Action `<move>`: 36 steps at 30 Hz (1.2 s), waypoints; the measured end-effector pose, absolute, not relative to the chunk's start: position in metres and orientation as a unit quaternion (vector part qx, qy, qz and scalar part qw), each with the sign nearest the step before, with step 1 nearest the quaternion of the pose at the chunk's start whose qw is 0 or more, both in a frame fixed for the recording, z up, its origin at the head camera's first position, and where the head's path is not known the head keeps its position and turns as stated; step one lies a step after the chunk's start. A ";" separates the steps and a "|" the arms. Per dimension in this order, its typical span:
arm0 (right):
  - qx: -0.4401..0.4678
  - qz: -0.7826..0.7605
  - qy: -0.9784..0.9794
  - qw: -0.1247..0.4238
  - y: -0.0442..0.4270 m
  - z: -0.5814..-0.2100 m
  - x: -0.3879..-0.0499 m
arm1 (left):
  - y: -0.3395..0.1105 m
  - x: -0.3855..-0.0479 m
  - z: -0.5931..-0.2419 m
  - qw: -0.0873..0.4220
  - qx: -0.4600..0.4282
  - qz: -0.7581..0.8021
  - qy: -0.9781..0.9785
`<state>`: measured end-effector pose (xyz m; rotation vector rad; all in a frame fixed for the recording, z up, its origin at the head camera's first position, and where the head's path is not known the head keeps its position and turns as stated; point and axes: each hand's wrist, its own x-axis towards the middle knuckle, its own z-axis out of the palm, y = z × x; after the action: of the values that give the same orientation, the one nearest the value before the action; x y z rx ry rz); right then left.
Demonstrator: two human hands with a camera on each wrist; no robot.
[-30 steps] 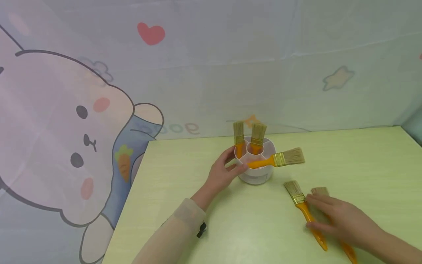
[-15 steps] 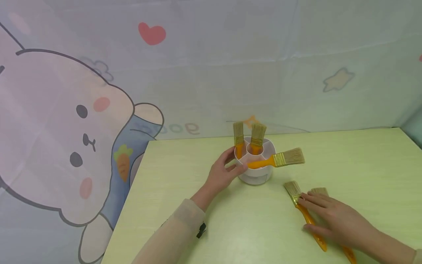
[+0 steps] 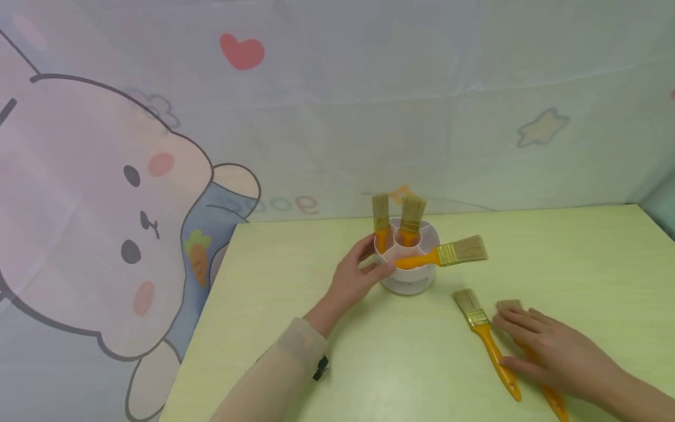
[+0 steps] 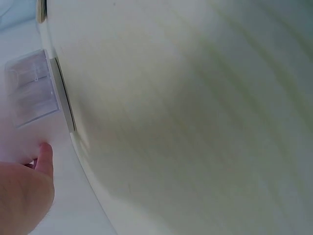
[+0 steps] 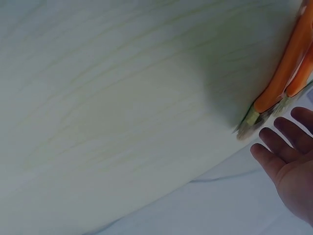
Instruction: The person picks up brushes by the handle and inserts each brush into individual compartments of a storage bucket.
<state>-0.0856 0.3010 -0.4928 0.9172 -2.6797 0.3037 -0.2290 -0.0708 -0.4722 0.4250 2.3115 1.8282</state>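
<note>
In the head view my left hand [image 3: 355, 278] holds the left side of a white round divided holder [image 3: 407, 287], thumb in front and fingers round behind. Two paintbrushes stand in it bristles up: one in the left compartment [image 3: 381, 214], one in the centre cup [image 3: 412, 214]. A third paintbrush [image 3: 461, 251] lies slanted across the front compartment, bristles out to the right, its handle end by my left thumb. My right hand [image 3: 564, 351], fingers extended, is over a paintbrush [image 3: 554, 401] and hides its middle. Another paintbrush [image 3: 490, 346] lies just left of that hand.
The pale yellow-green table [image 3: 580, 258] ends at the back against a printed cloth [image 3: 343, 117] with a cartoon rabbit. A small black object [image 3: 321, 368] shows beside my left sleeve [image 3: 279, 375]. Clear drawer-like panel [image 4: 32, 88] on the holder's side shows in the left wrist view.
My right hand shifted slightly left over the left loose paintbrush, then back right, uncovering most of it. My left hand and the holder stay in place.
</note>
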 end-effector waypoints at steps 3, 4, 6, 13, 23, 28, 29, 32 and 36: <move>0.300 0.094 -0.940 0.131 0.306 -0.493 -0.083 | -0.071 -0.229 -0.473 0.081 0.142 0.613 0.773; 0.292 0.089 -0.944 0.122 0.307 -0.493 -0.082 | -0.071 -0.230 -0.473 0.080 0.143 0.614 0.772; 0.273 0.078 -0.954 0.094 0.309 -0.492 -0.080 | -0.071 -0.230 -0.474 0.080 0.144 0.615 0.771; 0.248 0.058 -0.965 0.061 0.316 -0.492 -0.073 | -0.071 -0.230 -0.474 0.080 0.145 0.615 0.771; 0.300 0.054 -0.944 0.125 0.335 -0.499 -0.086 | -0.071 -0.228 -0.471 0.084 0.140 0.614 0.773; 0.324 0.053 -0.934 0.140 0.344 -0.499 -0.096 | -0.071 -0.226 -0.469 0.083 0.138 0.613 0.773; 0.331 0.055 -0.932 0.141 0.346 -0.499 -0.098 | -0.071 -0.226 -0.468 0.083 0.138 0.613 0.773; 0.353 0.057 -0.923 0.144 0.351 -0.498 -0.105 | -0.070 -0.225 -0.468 0.082 0.137 0.614 0.773; 0.366 0.050 -0.917 0.151 0.359 -0.498 -0.111 | -0.070 -0.226 -0.469 0.081 0.137 0.614 0.773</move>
<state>-0.1113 0.3586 -0.4982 1.0522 -2.6328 0.1449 -0.2258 -0.0702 -0.4692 0.4085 2.3106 1.8368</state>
